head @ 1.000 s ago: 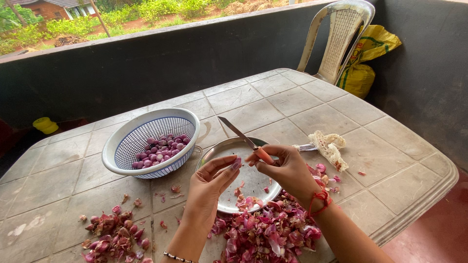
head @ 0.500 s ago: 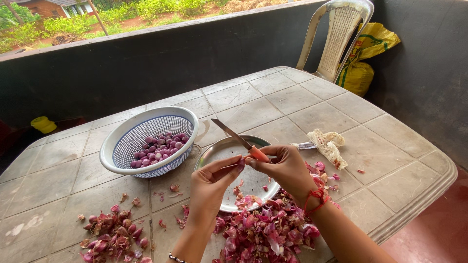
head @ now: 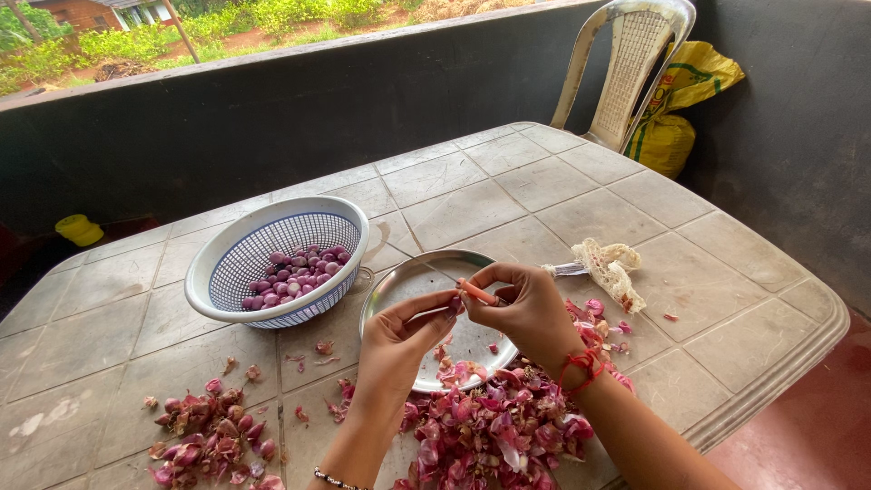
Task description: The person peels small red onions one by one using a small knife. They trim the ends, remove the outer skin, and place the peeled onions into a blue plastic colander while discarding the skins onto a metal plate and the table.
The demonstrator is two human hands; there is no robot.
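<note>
My right hand (head: 524, 313) grips a small knife with an orange handle (head: 477, 292); its thin blade points left over the steel plate (head: 408, 281). My left hand (head: 399, 340) pinches a small purple shallot (head: 454, 306) between thumb and fingertips, right at the knife. Both hands hover above the plate's near half. A white and blue colander (head: 227, 272) with peeled shallots (head: 295, 276) stands left of the plate. A heap of purple skins (head: 499, 431) lies under my wrists.
A second pile of skins and shallots (head: 210, 440) lies at the front left of the tiled table (head: 562, 195). A crumpled mesh bag (head: 612, 269) rests right of the plate. A plastic chair (head: 626, 68) and a yellow sack (head: 676, 118) stand behind the table.
The knife has turned from pointing up and left to lying nearly flat against the shallot. My hands have drawn closer together over the plate.
</note>
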